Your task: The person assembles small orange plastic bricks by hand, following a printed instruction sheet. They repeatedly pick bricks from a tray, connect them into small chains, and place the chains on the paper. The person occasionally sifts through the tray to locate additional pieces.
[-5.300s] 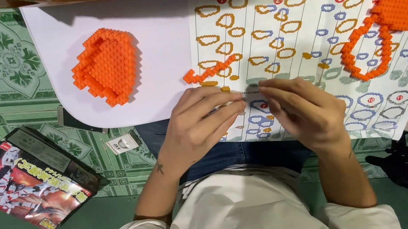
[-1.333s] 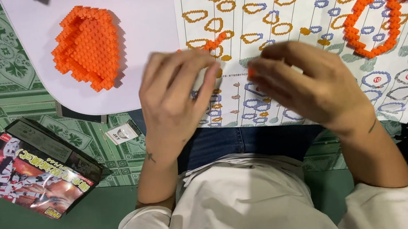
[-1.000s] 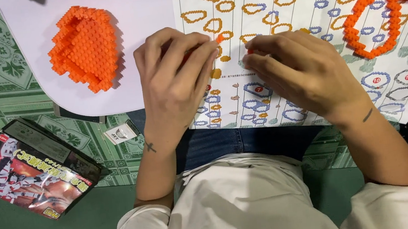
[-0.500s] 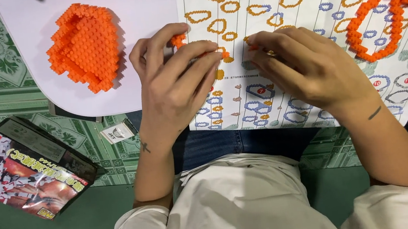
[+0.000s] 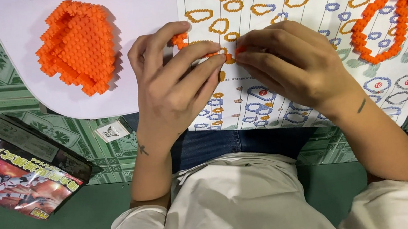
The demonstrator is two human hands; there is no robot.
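My left hand and my right hand meet over a printed instruction sheet. Both pinch a thin strip of small orange building blocks, which shows at my left fingertips and again between the two hands. Most of the strip is hidden under my fingers. A chunky orange block assembly lies on the white board to the left. A second orange assembly with a loop of blocks rests at the sheet's right end.
A dark printed box lies on the green patterned floor at the lower left. A small white packet sits beside the board's edge. My legs in blue jeans and a white shirt fill the bottom middle.
The hands have shifted up the sheet and closed together on the orange strip. The camera has leaned in, so everything looks larger than five seconds ago.
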